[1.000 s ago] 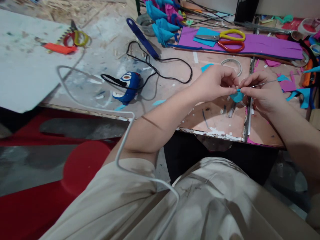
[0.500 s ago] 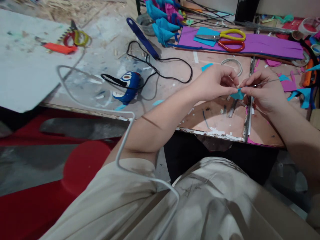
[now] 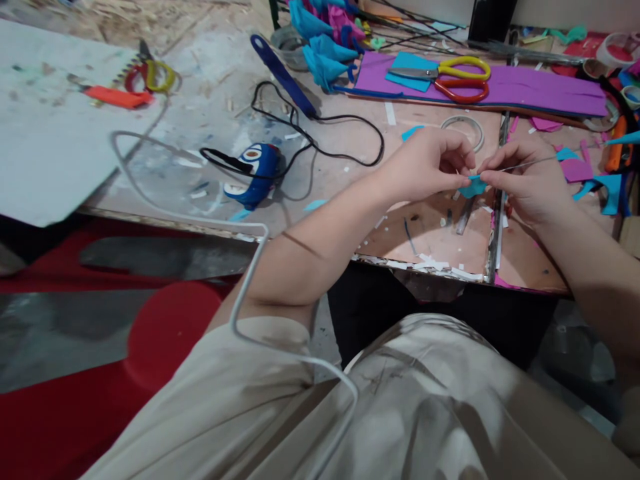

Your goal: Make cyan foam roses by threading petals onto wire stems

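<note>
Between the fingertips of both hands is a small bright-blue piece of thin sheet, held over the front of the table. My left hand pinches its upper edge with thumb and forefinger. My right hand has its fingers closed on a thin wire, which runs out to the right; its fingertips meet the blue piece as well. Just behind the hands lies a roll of clear tape. The exact contact between wire and blue piece is hidden by the fingers.
Yellow-and-red-handled scissors rest on a purple sheet at the back. A blue toy-like case with a black cord lies left. A white cable crosses my left arm. Blue scraps lie right.
The blue piece has turned a little between the fingertips and its lower edge looks more rounded. Both hands stay almost in place.
</note>
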`<state>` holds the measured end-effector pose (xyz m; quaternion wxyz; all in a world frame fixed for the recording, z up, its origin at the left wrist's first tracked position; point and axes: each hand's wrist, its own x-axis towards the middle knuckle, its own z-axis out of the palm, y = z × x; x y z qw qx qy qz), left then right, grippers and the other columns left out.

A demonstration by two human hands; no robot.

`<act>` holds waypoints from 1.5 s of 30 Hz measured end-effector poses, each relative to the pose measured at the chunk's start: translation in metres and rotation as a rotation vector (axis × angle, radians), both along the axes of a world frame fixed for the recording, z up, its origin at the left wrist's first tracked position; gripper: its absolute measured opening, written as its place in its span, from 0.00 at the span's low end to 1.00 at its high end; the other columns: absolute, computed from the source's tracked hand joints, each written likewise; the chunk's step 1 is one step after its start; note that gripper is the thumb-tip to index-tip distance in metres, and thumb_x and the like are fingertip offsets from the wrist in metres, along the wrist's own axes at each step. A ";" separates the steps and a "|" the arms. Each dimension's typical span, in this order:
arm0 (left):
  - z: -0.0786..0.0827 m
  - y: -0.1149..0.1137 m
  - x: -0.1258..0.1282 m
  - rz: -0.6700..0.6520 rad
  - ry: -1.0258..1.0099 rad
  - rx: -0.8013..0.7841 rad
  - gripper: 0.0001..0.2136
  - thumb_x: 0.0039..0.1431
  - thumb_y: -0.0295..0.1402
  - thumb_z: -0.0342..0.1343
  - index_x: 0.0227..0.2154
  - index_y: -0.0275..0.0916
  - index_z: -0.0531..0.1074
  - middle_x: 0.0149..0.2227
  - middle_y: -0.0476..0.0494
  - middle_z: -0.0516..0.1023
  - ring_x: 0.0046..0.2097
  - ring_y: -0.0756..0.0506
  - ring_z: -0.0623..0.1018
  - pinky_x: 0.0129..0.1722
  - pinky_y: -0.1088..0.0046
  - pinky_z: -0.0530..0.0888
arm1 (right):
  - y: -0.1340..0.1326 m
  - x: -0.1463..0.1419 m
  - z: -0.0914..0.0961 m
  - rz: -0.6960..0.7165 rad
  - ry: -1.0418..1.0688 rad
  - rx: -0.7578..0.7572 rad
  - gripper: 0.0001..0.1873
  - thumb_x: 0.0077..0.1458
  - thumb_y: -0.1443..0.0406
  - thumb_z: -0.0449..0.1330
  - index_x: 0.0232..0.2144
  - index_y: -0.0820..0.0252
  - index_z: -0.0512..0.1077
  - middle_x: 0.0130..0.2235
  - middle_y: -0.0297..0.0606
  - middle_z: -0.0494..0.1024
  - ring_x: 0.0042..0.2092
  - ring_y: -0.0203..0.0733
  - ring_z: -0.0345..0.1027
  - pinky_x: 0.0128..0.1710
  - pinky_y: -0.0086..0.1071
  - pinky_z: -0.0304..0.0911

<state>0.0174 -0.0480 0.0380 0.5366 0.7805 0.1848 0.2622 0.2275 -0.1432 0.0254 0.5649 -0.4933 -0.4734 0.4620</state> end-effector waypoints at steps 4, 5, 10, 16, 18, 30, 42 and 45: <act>0.000 0.000 0.000 -0.036 0.015 0.026 0.13 0.56 0.37 0.76 0.37 0.41 0.78 0.35 0.46 0.85 0.37 0.48 0.82 0.39 0.68 0.79 | 0.000 0.001 0.001 0.002 -0.032 0.000 0.19 0.42 0.67 0.84 0.29 0.53 0.77 0.34 0.33 0.83 0.36 0.42 0.81 0.38 0.39 0.80; 0.001 0.000 0.000 -0.040 0.013 0.031 0.12 0.56 0.35 0.75 0.37 0.40 0.78 0.35 0.47 0.85 0.37 0.49 0.81 0.39 0.68 0.78 | 0.000 0.001 0.001 0.006 -0.031 -0.001 0.19 0.42 0.67 0.84 0.29 0.53 0.77 0.34 0.33 0.83 0.37 0.43 0.81 0.39 0.40 0.80; 0.005 -0.004 0.000 0.007 0.023 0.061 0.11 0.56 0.31 0.75 0.36 0.39 0.78 0.35 0.47 0.85 0.37 0.48 0.82 0.39 0.68 0.78 | 0.000 0.001 0.002 0.016 -0.013 0.011 0.21 0.40 0.64 0.86 0.29 0.53 0.77 0.34 0.34 0.84 0.38 0.46 0.82 0.38 0.43 0.82; 0.009 -0.006 0.000 0.008 0.058 0.125 0.07 0.58 0.24 0.69 0.37 0.37 0.79 0.36 0.47 0.85 0.36 0.50 0.82 0.37 0.72 0.76 | 0.003 0.005 -0.003 0.021 -0.020 0.046 0.23 0.39 0.64 0.86 0.29 0.53 0.75 0.34 0.32 0.82 0.37 0.46 0.82 0.40 0.44 0.83; 0.009 -0.007 -0.001 0.010 0.066 0.133 0.07 0.58 0.24 0.69 0.38 0.37 0.79 0.36 0.47 0.86 0.37 0.50 0.82 0.37 0.73 0.76 | 0.003 0.006 -0.004 0.017 -0.033 0.052 0.23 0.40 0.64 0.85 0.29 0.53 0.75 0.34 0.33 0.82 0.37 0.46 0.82 0.41 0.44 0.82; 0.005 -0.002 -0.001 0.093 0.048 0.151 0.13 0.58 0.38 0.75 0.37 0.38 0.78 0.34 0.45 0.83 0.38 0.46 0.83 0.40 0.68 0.80 | 0.012 0.005 -0.004 -0.040 0.093 0.057 0.31 0.57 0.33 0.69 0.27 0.50 0.74 0.32 0.34 0.83 0.34 0.43 0.76 0.38 0.42 0.76; -0.001 0.007 0.001 0.138 0.111 0.177 0.08 0.60 0.32 0.72 0.37 0.38 0.78 0.34 0.46 0.81 0.36 0.47 0.81 0.40 0.67 0.78 | 0.024 0.021 0.020 -0.268 0.163 -0.004 0.40 0.72 0.33 0.47 0.20 0.53 0.69 0.23 0.36 0.74 0.26 0.37 0.69 0.29 0.35 0.69; -0.002 0.009 0.000 0.141 0.117 0.164 0.09 0.59 0.32 0.72 0.37 0.38 0.78 0.35 0.46 0.82 0.37 0.47 0.81 0.41 0.68 0.78 | 0.029 0.033 0.028 -0.396 0.228 0.016 0.42 0.77 0.39 0.38 0.20 0.54 0.67 0.21 0.36 0.70 0.23 0.37 0.67 0.25 0.33 0.63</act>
